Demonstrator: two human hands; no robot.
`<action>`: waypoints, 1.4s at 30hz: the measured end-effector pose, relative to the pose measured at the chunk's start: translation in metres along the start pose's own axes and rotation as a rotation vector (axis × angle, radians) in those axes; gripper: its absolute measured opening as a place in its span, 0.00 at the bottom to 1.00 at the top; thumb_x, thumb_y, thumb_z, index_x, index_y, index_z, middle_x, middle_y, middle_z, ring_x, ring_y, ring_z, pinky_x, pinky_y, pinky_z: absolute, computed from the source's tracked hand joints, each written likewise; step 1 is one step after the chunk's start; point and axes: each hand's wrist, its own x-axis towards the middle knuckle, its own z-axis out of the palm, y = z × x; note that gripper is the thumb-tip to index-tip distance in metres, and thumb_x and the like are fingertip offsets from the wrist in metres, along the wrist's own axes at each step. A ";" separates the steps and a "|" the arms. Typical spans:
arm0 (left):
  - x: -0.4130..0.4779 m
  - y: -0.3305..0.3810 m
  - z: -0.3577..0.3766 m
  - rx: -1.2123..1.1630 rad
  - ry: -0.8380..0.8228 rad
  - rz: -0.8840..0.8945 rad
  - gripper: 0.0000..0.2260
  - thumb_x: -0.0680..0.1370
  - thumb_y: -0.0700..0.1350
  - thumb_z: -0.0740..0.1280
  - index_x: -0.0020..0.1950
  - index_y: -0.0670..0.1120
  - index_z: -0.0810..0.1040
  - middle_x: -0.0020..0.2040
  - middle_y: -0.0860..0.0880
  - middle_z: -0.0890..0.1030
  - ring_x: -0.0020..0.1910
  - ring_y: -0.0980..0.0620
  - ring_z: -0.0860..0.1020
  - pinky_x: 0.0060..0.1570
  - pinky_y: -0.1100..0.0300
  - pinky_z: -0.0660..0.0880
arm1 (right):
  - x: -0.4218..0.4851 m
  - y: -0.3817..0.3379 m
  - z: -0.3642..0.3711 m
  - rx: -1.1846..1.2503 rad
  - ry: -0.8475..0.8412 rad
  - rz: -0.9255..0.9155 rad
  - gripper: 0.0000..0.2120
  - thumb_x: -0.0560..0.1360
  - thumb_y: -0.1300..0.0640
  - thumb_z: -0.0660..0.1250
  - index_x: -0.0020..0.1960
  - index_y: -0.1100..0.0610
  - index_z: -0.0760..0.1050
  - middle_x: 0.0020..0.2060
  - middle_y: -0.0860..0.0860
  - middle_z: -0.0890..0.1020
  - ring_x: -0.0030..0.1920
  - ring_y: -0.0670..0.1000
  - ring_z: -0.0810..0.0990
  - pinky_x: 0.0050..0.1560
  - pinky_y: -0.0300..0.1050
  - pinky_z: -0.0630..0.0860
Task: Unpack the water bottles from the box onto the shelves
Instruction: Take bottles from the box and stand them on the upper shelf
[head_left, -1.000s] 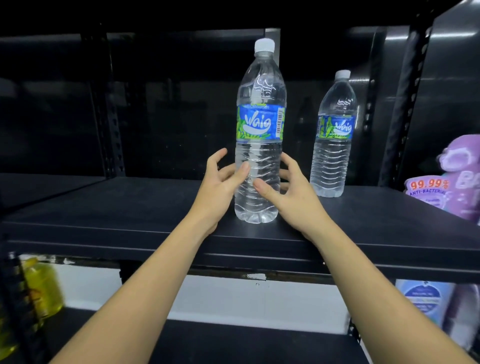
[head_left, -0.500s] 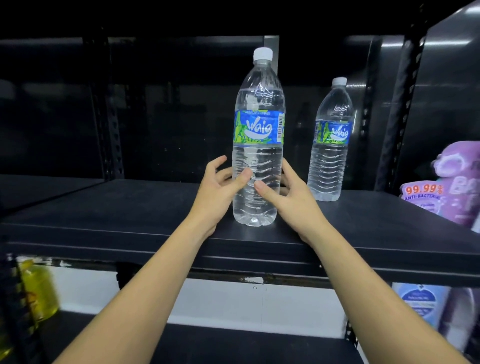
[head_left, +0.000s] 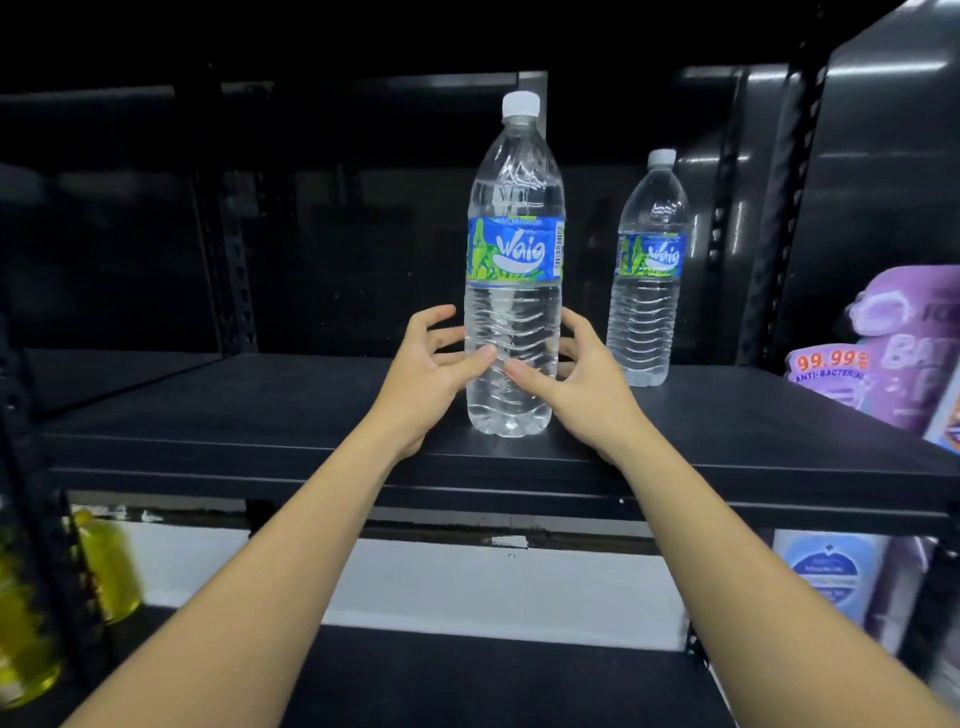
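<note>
Front bottle (head_left: 511, 312) upright on the black shelf (head_left: 234, 415), close to the front edge, white cap on, blue and green label facing out, clear water up into the shoulder

Left hand (head_left: 431, 374) cupped round the bottle's lower ribbed part from the left: thumb laid on the front of the plastic, forefinger lifted off and apart from the side, other fingers curled round behind and seen dimly through the water

Right hand (head_left: 582, 384) cupped round the same part from the right, thumb on the front just beside the left thumb, fingers bent round the far side. Loose hold with both hands, palms not pressed flat to the bottle

Back bottle (head_left: 649, 291) of the same kind upright further in and to the right, apart from the front one, untouched by either hand, near a perforated black post (head_left: 779, 208)

Purple pack (head_left: 904, 343) at the right end of the same shelf, marked anti-bacterial

Below, a lower shelf (head_left: 467, 686): yellow bottles (head_left: 109, 566) at its left, blurred; a blue-labelled pack (head_left: 831, 571) at its right, also blurred

Bare forearms reaching in from the bottom corners
</note>
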 end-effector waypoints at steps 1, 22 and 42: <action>-0.002 0.003 0.001 0.014 -0.011 0.010 0.33 0.76 0.45 0.77 0.76 0.50 0.64 0.65 0.50 0.79 0.59 0.51 0.83 0.62 0.46 0.80 | -0.002 -0.001 -0.005 -0.008 -0.013 -0.008 0.41 0.69 0.43 0.80 0.77 0.44 0.63 0.60 0.45 0.83 0.58 0.45 0.84 0.64 0.53 0.80; 0.004 0.028 0.124 0.282 -0.278 0.182 0.39 0.78 0.48 0.74 0.81 0.54 0.53 0.61 0.59 0.75 0.54 0.61 0.81 0.53 0.64 0.80 | -0.023 0.030 -0.145 -0.275 0.032 -0.012 0.43 0.68 0.34 0.76 0.78 0.39 0.62 0.58 0.41 0.80 0.48 0.41 0.84 0.57 0.47 0.81; 0.064 -0.010 0.176 0.370 -0.171 0.180 0.34 0.76 0.44 0.75 0.77 0.51 0.61 0.67 0.50 0.76 0.61 0.52 0.80 0.64 0.49 0.77 | 0.023 0.068 -0.145 -0.370 0.148 0.038 0.24 0.77 0.51 0.74 0.71 0.45 0.71 0.53 0.38 0.83 0.51 0.44 0.83 0.55 0.42 0.76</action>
